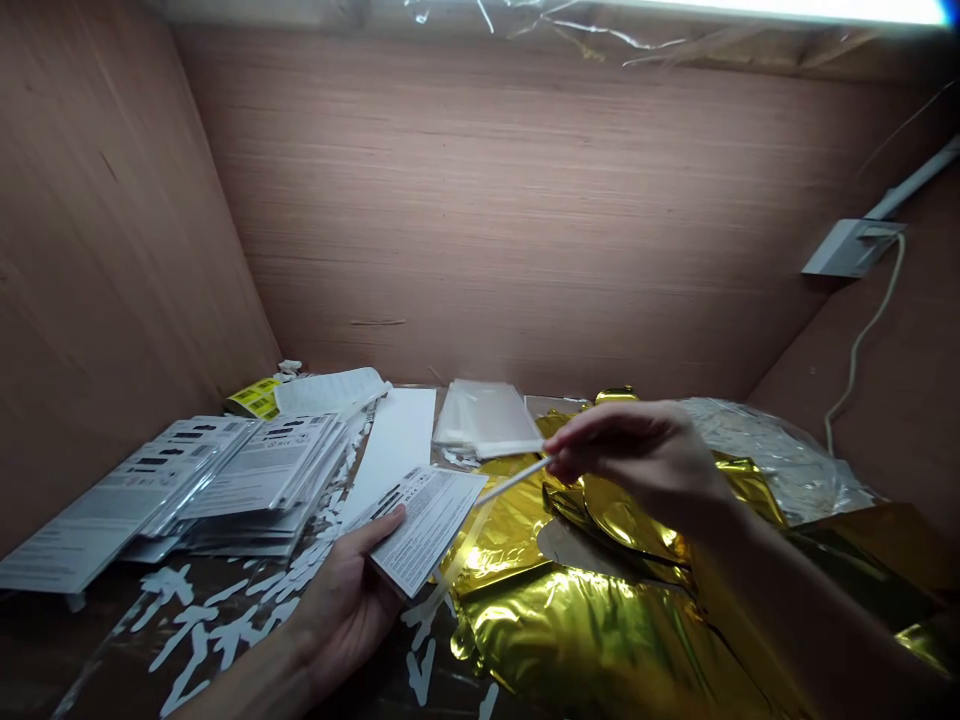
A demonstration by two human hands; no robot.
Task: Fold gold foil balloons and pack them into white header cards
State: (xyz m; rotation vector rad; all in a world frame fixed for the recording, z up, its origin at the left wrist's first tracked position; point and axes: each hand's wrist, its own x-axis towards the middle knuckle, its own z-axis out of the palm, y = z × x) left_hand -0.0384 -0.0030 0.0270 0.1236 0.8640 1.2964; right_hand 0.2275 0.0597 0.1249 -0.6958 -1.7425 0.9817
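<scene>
My left hand (349, 600) grips a printed white card (431, 520), thumb on its face and fingers underneath. A see-through plastic flap (466, 550) shows along the card's right edge, so it seems to sit in a clear sleeve. Just right of it, my right hand (649, 460) pinches a thin white strip (517, 480) between thumb and fingertips. The strip's far end reaches the card's upper right corner; whether it is still attached I cannot tell. Shiny gold foil packaging (517, 530) lies beneath my right hand.
Stacks of similar printed cards (262, 465) in clear sleeves stand at the left. Curled white strips (225, 630) litter the dark tabletop. Clear bags (491, 415) lie at the back, and crumpled clear plastic (772, 450) at the right. Wooden panels enclose the table; a socket box (847, 248) hangs right.
</scene>
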